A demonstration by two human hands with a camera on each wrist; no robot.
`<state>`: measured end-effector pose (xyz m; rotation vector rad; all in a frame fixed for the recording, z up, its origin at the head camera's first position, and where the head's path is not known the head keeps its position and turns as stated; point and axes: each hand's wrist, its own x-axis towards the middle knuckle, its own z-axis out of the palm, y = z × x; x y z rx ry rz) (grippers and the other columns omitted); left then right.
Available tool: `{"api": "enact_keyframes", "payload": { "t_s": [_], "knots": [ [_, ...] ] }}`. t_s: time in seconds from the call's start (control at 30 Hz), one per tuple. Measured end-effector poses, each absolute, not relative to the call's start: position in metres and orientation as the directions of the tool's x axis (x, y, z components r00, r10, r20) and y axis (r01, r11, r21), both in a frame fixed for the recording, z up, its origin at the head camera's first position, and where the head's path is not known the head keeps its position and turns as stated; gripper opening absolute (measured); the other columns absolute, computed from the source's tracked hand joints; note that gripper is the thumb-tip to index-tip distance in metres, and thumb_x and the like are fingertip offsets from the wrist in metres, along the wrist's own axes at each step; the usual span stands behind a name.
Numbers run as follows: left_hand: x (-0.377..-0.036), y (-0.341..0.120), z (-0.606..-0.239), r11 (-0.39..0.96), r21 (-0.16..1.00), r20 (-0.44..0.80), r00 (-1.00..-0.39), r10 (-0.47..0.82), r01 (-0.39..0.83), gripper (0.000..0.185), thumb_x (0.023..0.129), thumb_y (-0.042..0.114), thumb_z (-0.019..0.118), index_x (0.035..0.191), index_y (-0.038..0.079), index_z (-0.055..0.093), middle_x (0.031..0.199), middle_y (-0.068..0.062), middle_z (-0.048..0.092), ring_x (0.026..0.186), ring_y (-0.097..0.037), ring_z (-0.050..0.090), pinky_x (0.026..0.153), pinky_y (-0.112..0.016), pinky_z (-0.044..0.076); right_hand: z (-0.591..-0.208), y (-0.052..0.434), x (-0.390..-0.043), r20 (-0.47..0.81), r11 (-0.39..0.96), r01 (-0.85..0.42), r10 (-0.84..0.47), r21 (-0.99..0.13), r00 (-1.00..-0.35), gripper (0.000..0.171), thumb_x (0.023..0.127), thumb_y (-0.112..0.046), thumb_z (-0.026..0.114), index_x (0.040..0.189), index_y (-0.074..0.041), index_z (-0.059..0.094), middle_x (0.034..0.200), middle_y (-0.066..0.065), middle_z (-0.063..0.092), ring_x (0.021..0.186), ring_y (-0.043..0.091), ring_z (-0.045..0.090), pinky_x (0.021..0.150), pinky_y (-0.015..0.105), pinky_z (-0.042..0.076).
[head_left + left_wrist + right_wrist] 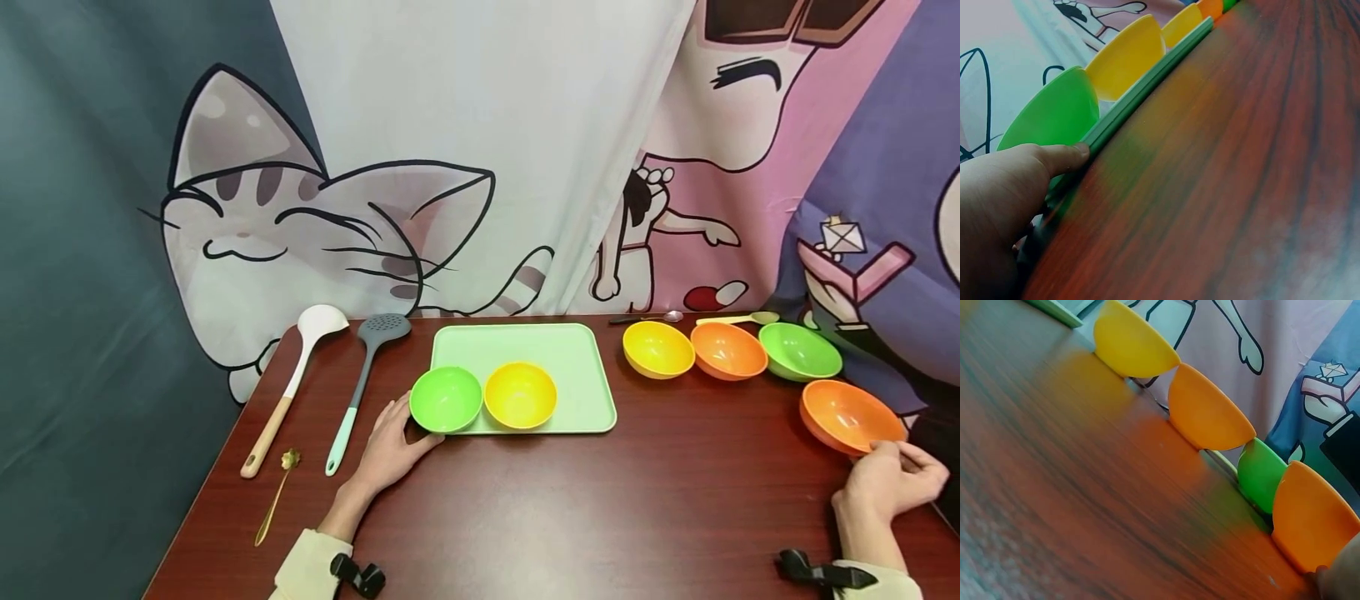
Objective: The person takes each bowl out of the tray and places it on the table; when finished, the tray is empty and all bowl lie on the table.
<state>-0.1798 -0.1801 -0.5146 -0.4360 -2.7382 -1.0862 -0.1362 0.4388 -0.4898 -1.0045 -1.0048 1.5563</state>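
My left hand (393, 446) is at the left front corner of a pale green tray (581, 383). Its thumb (1066, 156) lies nearly straight along the tray's front edge, and the other fingers reach up beside a green bowl (446, 400). In the left wrist view those fingers are mostly hidden. A yellow bowl (521, 396) stands on the tray, right beside the green one. Over at the far right, my right hand (888, 479) grips the near right side of an orange bowl (847, 412) with curled fingers; in the right wrist view only a little of this hand shows.
Behind the held bowl stand another yellow bowl (658, 350), a second orange bowl (727, 351) and another green bowl (799, 352), with small spoons (738, 318) behind them. A white ladle (318, 325), a grey skimmer (367, 367) and a gold spoon (276, 504) lie left. A curtain (487, 100) hangs behind.
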Motion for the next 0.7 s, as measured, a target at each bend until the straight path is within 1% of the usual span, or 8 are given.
{"api": "enact_keyframes", "payload": {
  "t_s": [0.13,0.2,0.37,0.43,0.5,0.57,0.6,0.7],
  "knots": [
    [-0.178,-0.182,-0.516,0.698,0.642,0.252,-0.947,0.201,0.318,0.080,0.081,0.040,0.081,0.150,0.014,0.047,0.153,-0.010,0.048,0.146,-0.029,0.039,0.123,-0.055,0.022,-0.492,0.438,-0.139,-0.142,-0.188,-0.283,0.974,-0.940,-0.174,0.028,0.090,0.008,0.048,0.080,-0.017,0.056,0.091,-0.005,0.048,0.083,0.002,0.045,0.074,0.007,0.035],
    [-0.179,-0.182,-0.515,0.698,0.643,0.247,-0.948,0.202,0.317,0.080,0.082,0.040,0.080,0.150,0.015,0.047,0.153,-0.009,0.048,0.147,-0.029,0.038,0.124,-0.055,0.022,-0.490,0.437,-0.137,-0.174,-0.228,-0.308,0.966,-0.924,-0.192,0.025,0.090,0.008,0.051,0.083,-0.016,0.055,0.093,-0.004,0.047,0.079,0.002,0.046,0.071,0.009,0.041],
    [-0.184,-0.180,-0.513,0.698,0.635,0.245,-0.943,0.224,0.331,0.080,0.082,0.040,0.080,0.150,0.014,0.046,0.154,-0.010,0.046,0.148,-0.029,0.036,0.123,-0.056,0.022,-0.485,0.437,-0.130,-0.242,-0.314,-0.396,0.944,-0.863,-0.223,0.020,0.091,0.004,0.058,0.090,-0.014,0.052,0.101,-0.002,0.045,0.066,0.007,0.045,0.047,0.010,0.042],
    [-0.184,-0.182,-0.513,0.699,0.636,0.248,-0.944,0.218,0.328,0.080,0.082,0.039,0.080,0.150,0.014,0.046,0.154,-0.010,0.047,0.147,-0.030,0.037,0.123,-0.056,0.022,-0.486,0.434,-0.130,-0.224,-0.294,-0.415,0.952,-0.861,-0.210,0.019,0.091,0.005,0.059,0.088,-0.012,0.051,0.101,-0.002,0.046,0.074,0.006,0.049,0.054,0.013,0.046],
    [-0.182,-0.183,-0.513,0.699,0.640,0.245,-0.947,0.207,0.319,0.080,0.081,0.038,0.081,0.149,0.014,0.047,0.153,-0.010,0.047,0.147,-0.030,0.037,0.123,-0.056,0.021,-0.487,0.430,-0.131,-0.192,-0.255,-0.403,0.963,-0.879,-0.190,0.020,0.091,0.005,0.059,0.085,-0.012,0.050,0.100,-0.003,0.047,0.084,0.005,0.051,0.070,0.013,0.048],
    [-0.180,-0.184,-0.513,0.700,0.642,0.245,-0.948,0.201,0.314,0.081,0.081,0.038,0.082,0.149,0.013,0.047,0.153,-0.011,0.048,0.146,-0.030,0.038,0.123,-0.056,0.022,-0.489,0.427,-0.132,-0.148,-0.203,-0.402,0.975,-0.893,-0.163,0.021,0.090,0.006,0.059,0.082,-0.011,0.050,0.098,-0.003,0.048,0.093,0.004,0.052,0.082,0.009,0.043],
    [-0.179,-0.185,-0.514,0.700,0.642,0.244,-0.949,0.199,0.312,0.081,0.081,0.038,0.081,0.149,0.013,0.047,0.152,-0.011,0.048,0.146,-0.031,0.038,0.123,-0.056,0.021,-0.489,0.425,-0.132,-0.127,-0.177,-0.398,0.981,-0.900,-0.150,0.021,0.089,0.006,0.060,0.080,-0.011,0.051,0.096,-0.003,0.049,0.099,0.004,0.051,0.085,0.006,0.039],
    [-0.179,-0.184,-0.515,0.702,0.641,0.236,-0.950,0.204,0.310,0.082,0.082,0.040,0.081,0.150,0.012,0.046,0.153,-0.012,0.047,0.147,-0.030,0.038,0.124,-0.055,0.021,-0.488,0.423,-0.131,-0.092,-0.135,-0.378,0.987,-0.916,-0.129,0.022,0.089,0.005,0.060,0.078,-0.012,0.051,0.092,-0.004,0.049,0.097,0.003,0.051,0.085,0.006,0.039]
  ]
}}
